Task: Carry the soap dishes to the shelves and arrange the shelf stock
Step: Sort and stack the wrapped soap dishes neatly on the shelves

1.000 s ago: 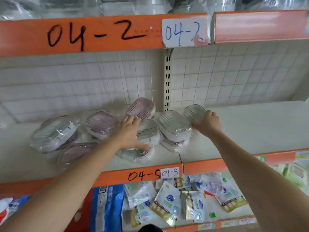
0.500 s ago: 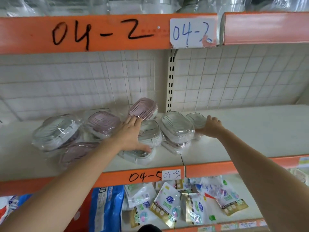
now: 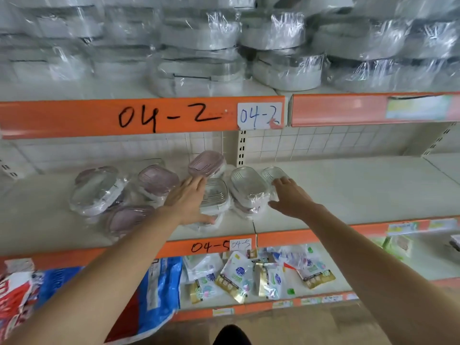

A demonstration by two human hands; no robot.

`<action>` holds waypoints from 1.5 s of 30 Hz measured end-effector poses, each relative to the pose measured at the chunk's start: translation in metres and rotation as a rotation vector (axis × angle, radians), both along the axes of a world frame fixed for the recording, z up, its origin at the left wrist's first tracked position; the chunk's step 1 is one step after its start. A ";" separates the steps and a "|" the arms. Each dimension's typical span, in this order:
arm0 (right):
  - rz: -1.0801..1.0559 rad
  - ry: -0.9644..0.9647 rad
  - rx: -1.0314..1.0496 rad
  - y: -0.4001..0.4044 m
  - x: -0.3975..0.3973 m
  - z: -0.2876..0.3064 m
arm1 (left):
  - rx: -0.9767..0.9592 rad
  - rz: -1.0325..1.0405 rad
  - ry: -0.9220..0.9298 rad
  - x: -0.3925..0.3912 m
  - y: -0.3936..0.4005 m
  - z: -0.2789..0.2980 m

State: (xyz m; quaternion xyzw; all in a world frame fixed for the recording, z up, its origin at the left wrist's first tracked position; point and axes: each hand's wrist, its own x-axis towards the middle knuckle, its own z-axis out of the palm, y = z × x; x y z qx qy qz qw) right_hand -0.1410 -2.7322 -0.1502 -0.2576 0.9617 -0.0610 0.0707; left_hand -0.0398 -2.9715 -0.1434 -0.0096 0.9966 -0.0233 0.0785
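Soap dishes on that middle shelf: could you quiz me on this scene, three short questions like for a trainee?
1. True or false: the left hand lies flat on a clear soap dish.
2. What is written on the orange strip above the dishes?
3. The pink soap dish nearest the back stands: A) left of the white upright post, B) right of it, C) on the bottom shelf.

Key: 1 true; 2 04-2; 3 A.
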 end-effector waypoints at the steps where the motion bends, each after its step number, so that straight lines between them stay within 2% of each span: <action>1: 0.018 -0.014 0.006 -0.001 0.008 0.005 | 0.008 0.002 -0.005 0.005 0.002 0.004; 11: 0.183 -0.092 0.044 -0.009 0.099 0.049 | 0.157 -0.007 -0.294 0.079 0.007 0.035; 20: 0.312 -0.156 0.010 -0.007 0.180 0.112 | 0.249 0.013 -0.281 0.156 0.027 0.103; 26: 0.329 -0.138 -0.076 -0.014 0.210 0.184 | 0.273 0.071 -0.170 0.189 0.019 0.180; 33: 0.359 -0.026 -0.087 -0.025 0.206 0.258 | 0.294 0.165 0.069 0.189 0.005 0.253; 38: 0.348 0.068 -0.120 -0.034 0.184 0.289 | 0.284 0.184 0.198 0.166 -0.004 0.284; 45: 0.312 0.138 -0.129 -0.046 0.134 0.324 | 0.253 0.087 0.223 0.115 -0.014 0.311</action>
